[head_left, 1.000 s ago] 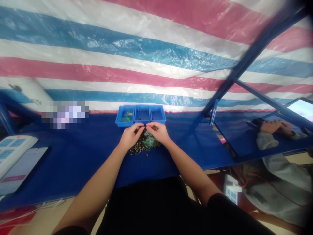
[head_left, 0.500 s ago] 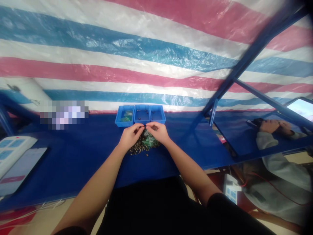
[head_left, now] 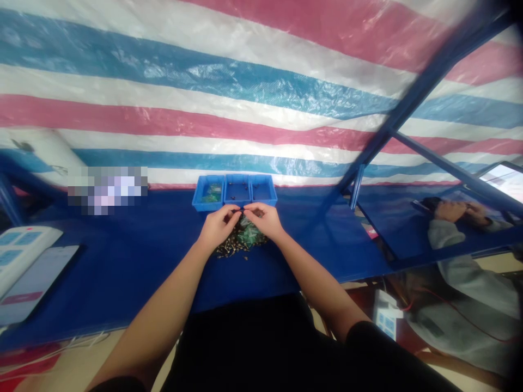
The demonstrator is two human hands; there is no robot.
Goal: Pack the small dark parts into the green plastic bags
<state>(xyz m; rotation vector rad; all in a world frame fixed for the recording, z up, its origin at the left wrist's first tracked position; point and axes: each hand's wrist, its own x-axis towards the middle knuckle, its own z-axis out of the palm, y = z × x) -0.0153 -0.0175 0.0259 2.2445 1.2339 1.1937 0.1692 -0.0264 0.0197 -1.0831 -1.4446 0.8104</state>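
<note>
My left hand [head_left: 220, 224] and my right hand [head_left: 265, 220] meet fingertip to fingertip in front of three blue bins, each pinched closed. A tiny dark piece shows between the fingertips, too small to name. Below my hands lies a pile of small brass-and-dark metal parts [head_left: 229, 247], with a clear green-tinted plastic bag [head_left: 251, 235] on its right side. The left bin [head_left: 196, 202] holds greenish clear bits. A few small dark parts lie in the middle bin [head_left: 237, 190] and the right bin [head_left: 265, 191].
A white power strip [head_left: 28, 242] and a phone [head_left: 43, 277] lie on the blue table [head_left: 134, 272] at left. Blue frame bars [head_left: 379, 141] rise at right. Beyond them a person in grey sleeves [head_left: 447, 234] works. A striped sheet [head_left: 229, 81] hangs behind.
Both hands keep almost the same place and pinch. The pile, bag and bins show no visible change. The screen at far right shows a different picture.
</note>
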